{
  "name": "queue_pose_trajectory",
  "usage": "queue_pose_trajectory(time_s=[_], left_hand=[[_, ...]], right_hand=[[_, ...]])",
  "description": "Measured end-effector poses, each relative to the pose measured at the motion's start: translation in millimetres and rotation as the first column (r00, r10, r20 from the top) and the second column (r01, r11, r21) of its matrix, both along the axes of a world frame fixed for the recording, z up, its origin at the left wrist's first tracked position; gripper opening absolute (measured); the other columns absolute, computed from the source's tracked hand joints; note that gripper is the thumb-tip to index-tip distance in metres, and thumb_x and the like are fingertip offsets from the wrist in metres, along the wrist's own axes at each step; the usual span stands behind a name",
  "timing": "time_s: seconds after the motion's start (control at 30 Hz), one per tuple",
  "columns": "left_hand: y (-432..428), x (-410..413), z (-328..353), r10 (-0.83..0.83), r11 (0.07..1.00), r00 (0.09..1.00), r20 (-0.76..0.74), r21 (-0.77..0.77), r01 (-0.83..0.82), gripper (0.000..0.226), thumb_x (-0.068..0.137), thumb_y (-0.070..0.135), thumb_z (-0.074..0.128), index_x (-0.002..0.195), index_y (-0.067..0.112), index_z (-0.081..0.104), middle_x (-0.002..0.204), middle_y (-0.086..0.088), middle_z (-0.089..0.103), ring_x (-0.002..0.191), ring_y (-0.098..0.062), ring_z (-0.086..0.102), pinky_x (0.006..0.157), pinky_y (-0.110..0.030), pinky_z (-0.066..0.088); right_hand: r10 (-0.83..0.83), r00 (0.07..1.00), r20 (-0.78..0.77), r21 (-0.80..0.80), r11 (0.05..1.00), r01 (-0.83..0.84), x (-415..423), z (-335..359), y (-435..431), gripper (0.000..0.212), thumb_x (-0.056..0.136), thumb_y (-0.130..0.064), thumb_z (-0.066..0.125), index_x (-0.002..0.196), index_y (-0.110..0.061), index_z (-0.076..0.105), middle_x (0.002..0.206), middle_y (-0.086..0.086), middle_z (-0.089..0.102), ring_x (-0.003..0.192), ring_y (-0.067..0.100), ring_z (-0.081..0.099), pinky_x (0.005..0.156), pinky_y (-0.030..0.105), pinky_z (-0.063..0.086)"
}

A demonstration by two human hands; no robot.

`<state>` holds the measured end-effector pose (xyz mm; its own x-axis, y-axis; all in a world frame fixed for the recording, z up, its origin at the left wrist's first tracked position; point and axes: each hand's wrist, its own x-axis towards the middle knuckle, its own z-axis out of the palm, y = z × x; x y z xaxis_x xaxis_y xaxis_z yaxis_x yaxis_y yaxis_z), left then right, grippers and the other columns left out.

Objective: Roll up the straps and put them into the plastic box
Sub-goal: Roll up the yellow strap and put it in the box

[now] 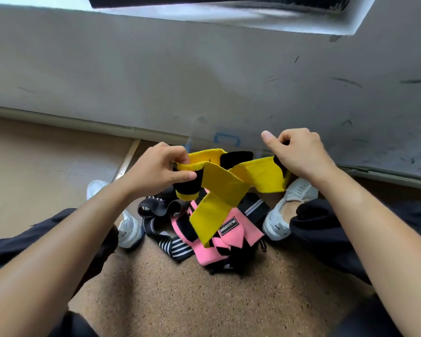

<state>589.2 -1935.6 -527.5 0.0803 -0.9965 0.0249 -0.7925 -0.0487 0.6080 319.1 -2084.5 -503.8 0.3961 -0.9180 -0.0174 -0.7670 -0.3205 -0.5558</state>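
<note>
Your left hand (161,166) is curled around one end of the long yellow fabric strap with black fastener patches (219,181). Thumb and fingers pinch it where a black patch folds over. Your right hand (299,154) is closed on the other end, fingers wrapped around the black patch there and the thumb sticking out toward the left.

You hold the strap up off the floor between both hands. It is unrolled and twisted, with loops crossing in the middle and one flat tail hanging down over the pile below.

That pile lies on the speckled brown carpet floor (180,300) between your feet. It includes a pink strap with black patches and a small black label (204,254), a black strap with white stripes (178,246) just to its left, and a dark grey looped band (156,205) behind that.

Your white shoes sit on either side of the pile, the left shoe (129,229) and the right shoe (282,210).

Beyond the yellow strap, close to the scuffed grey wall (204,69), the clear plastic box with a blue clasp (226,139) shows only faintly. You cannot tell what is inside it.
</note>
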Motion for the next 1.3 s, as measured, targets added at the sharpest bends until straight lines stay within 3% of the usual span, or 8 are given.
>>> queue_pose_trajectory(time_s=[0.3,0.53,0.7,0.9,0.97,1.03,1.17,1.3], left_hand=[[1.8,26.6,8.3,0.125,0.992,0.991,-0.054,0.017,-0.125,0.023,0.087,0.034,0.082,0.080,0.020,0.065,0.078,0.002,0.065,0.073,-0.016,0.056,0.065,-0.033,0.041],[8.7,35.2,1.6,0.109,0.982,0.994,-0.020,0.157,-0.105,0.007,0.091,0.025,0.077,0.088,0.022,0.071,0.072,0.001,0.061,0.065,-0.014,0.051,0.062,-0.032,0.038],[13.2,37.4,-10.6,0.121,0.970,0.992,0.032,0.211,-0.125,0.005,0.094,0.027,0.073,0.089,0.025,0.073,0.061,0.005,0.052,0.060,-0.016,0.047,0.058,-0.031,0.035],[14.9,39.6,-22.2,0.143,0.964,0.983,-0.115,0.240,-0.112,0.007,0.094,0.024,0.075,0.087,0.022,0.076,0.066,0.011,0.062,0.066,-0.006,0.054,0.068,-0.031,0.043],[16.8,39.4,-20.8,0.193,0.960,0.947,-0.257,0.247,-0.128,0.006,0.094,0.021,0.073,0.090,0.019,0.077,0.073,0.008,0.065,0.072,-0.008,0.058,0.070,-0.024,0.047],[16.4,33.8,-17.5,0.193,0.966,0.912,-0.362,0.232,-0.113,0.005,0.094,0.015,0.072,0.092,0.013,0.077,0.075,0.007,0.068,0.073,-0.005,0.061,0.069,-0.013,0.049],[12.5,26.5,-14.2,0.169,0.973,0.858,-0.485,0.223,-0.066,0.011,0.094,0.012,0.071,0.099,0.003,0.074,0.087,-0.004,0.073,0.082,-0.009,0.067,0.075,-0.016,0.055],[10.8,22.6,-8.7,0.168,0.980,0.807,-0.566,0.186,-0.074,0.015,0.094,0.009,0.068,0.102,-0.004,0.070,0.090,-0.009,0.071,0.084,-0.013,0.067,0.075,-0.019,0.056]], right_hand=[[-0.130,0.992,-0.010,-0.086,0.988,0.128,-26.9,17.5,-25.0,0.064,0.096,-0.050,0.059,0.056,0.000,0.065,0.066,0.022,0.066,0.080,0.034,0.062,0.075,0.041,0.050],[-0.214,0.977,-0.019,-0.152,0.966,0.209,-37.0,-14.6,-34.3,0.045,0.090,-0.023,0.063,0.049,-0.010,0.053,0.053,0.011,0.053,0.070,0.034,0.057,0.070,0.034,0.045],[-0.238,0.971,-0.028,-0.108,0.966,0.233,-40.7,-34.3,-33.2,0.045,0.090,-0.028,0.062,0.050,-0.008,0.055,0.054,0.010,0.056,0.063,0.027,0.054,0.067,0.036,0.047],[-0.179,0.983,-0.029,0.050,0.982,0.180,-38.4,-48.3,-28.0,0.066,0.094,-0.054,0.064,0.047,-0.014,0.043,0.049,-0.001,0.041,0.059,0.018,0.047,0.062,0.032,0.036],[-0.164,0.978,0.128,0.268,0.955,0.125,-38.0,-48.8,-28.1,0.068,0.090,-0.060,0.068,0.051,-0.018,0.031,0.054,0.000,0.027,0.054,0.021,0.040,0.054,0.028,0.043],[-0.136,0.939,0.317,0.454,0.891,-0.024,-33.4,-48.2,-28.0,0.067,0.081,-0.066,0.073,0.056,-0.012,0.041,0.063,0.007,0.031,0.057,0.024,0.045,0.056,0.028,0.049],[0.085,0.905,0.417,0.470,0.832,-0.295,-28.7,-34.7,-25.5,0.036,0.086,-0.024,0.080,0.098,0.009,0.072,0.082,0.012,0.066,0.075,0.016,0.063,0.074,0.029,0.056],[0.232,0.915,0.330,0.297,0.894,-0.334,-30.3,-12.0,-25.5,0.009,0.095,-0.012,0.071,0.095,-0.004,0.075,0.079,0.021,0.069,0.070,0.021,0.060,0.071,0.032,0.050]])
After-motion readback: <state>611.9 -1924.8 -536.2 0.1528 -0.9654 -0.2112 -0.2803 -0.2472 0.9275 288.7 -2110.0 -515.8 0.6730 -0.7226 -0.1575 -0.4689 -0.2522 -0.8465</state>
